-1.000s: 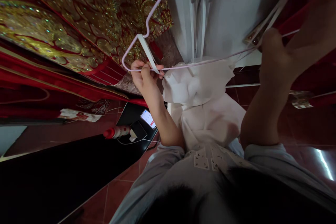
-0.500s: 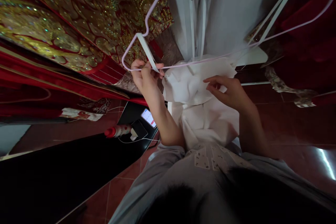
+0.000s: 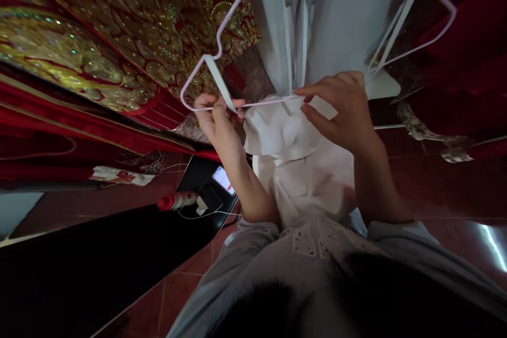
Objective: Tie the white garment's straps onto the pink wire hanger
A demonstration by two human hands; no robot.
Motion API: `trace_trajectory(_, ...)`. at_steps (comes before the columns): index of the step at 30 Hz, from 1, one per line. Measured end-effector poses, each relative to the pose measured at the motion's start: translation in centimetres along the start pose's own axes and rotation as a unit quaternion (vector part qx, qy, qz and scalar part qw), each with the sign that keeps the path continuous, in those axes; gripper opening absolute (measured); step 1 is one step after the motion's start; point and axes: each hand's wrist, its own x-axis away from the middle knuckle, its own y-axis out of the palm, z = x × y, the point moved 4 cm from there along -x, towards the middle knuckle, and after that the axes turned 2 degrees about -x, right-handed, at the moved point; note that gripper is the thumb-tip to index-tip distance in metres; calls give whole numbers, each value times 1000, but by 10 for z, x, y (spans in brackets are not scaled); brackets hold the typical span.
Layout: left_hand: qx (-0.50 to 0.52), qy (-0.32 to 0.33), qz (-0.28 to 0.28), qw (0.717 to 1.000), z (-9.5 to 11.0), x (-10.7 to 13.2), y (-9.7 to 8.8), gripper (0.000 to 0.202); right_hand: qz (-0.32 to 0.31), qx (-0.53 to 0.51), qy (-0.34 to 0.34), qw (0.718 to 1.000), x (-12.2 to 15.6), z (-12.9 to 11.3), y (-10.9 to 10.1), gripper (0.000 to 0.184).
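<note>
A pale pink hanger [image 3: 273, 100] spans the space before me, with notched shoulders at both ends. My left hand [image 3: 217, 119] has its fingers closed around the hanger's lower bar near the left end, where a white strap [image 3: 218, 81] loops over the notch and runs down into the fingers. My right hand [image 3: 336, 108] is at the middle of the bar, thumb and forefinger apart on either side of it; contact is unclear. Another white strap [image 3: 397, 26] hangs at the hanger's right notch. Beneath both hands is a white garment [image 3: 312, 179], creased and drooping toward my lap.
Red garments with gold sequins [image 3: 190, 16] hang close on the left. Dark red clothing [image 3: 467, 84] hangs to the right. On a black surface [image 3: 119, 243] at the lower left are a lit phone [image 3: 224, 179], a red-capped bottle [image 3: 178, 200] and a white cable.
My right hand has moved up and left to the hanger's bar. The hanger's right end has shifted left and down. My left hand keeps its hold, nearly still.
</note>
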Motion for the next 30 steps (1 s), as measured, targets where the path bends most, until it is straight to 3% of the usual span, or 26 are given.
trace_trajectory(5, -5, 0, -102, 995, -2, 2, -12, 6, 45, -6, 10, 999, 8, 0, 8, 25)
trace_trajectory(9, -133, 12, -167, 977, 7, 8, -27, 32, 44, -38, 27, 998, 6, 4, 11, 26)
trace_trajectory(12, -167, 16, -197, 966, 21, 16, -29, 38, 52, -38, 31, 997, 5, 4, 10, 23)
trace_trajectory(14, -133, 15, -192, 972, 32, 19, -25, 33, 56, -33, 25, 998, 4, 1, 10, 21)
trace_trajectory(18, -24, 19, -125, 992, 49, 14, -21, 26, 47, -35, 14, 998, 4, -6, 13, 22)
trace_trajectory(23, 36, 46, -69, 996, 61, 1, -32, 50, 48, -24, 11, 999, 6, -4, 14, 23)
trace_trajectory(26, 21, 60, -64, 996, 56, -5, -46, 62, 44, -5, 2, 999, 7, -2, 14, 26)
trace_trajectory(30, -66, 92, -19, 993, 34, -14, -62, 30, 64, -22, -2, 998, 8, 1, 15, 28)
